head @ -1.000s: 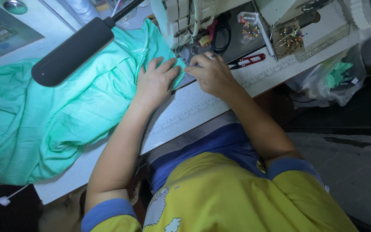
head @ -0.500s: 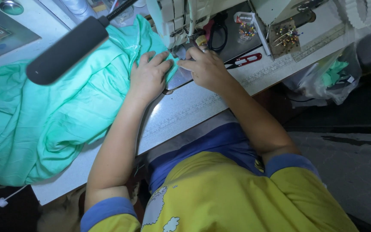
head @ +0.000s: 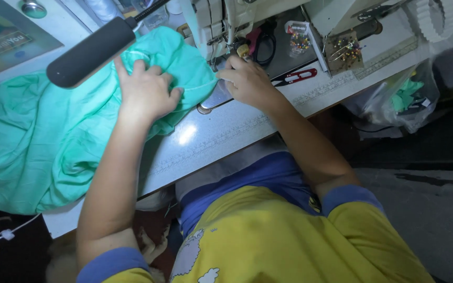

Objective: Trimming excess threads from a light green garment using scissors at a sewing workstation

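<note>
Counts on the table [head: 237,139]

Two hands [head: 147,91] [head: 247,81], one green cloth [head: 38,141], one sewing machine [head: 221,18], one lamp [head: 90,52], one snips [head: 295,77], one pincushion [head: 347,50].

Sewing machine [head: 221,21] cut off at top edge, needle hidden behind right hand [head: 247,81], pins [head: 344,50] too small to count
</note>
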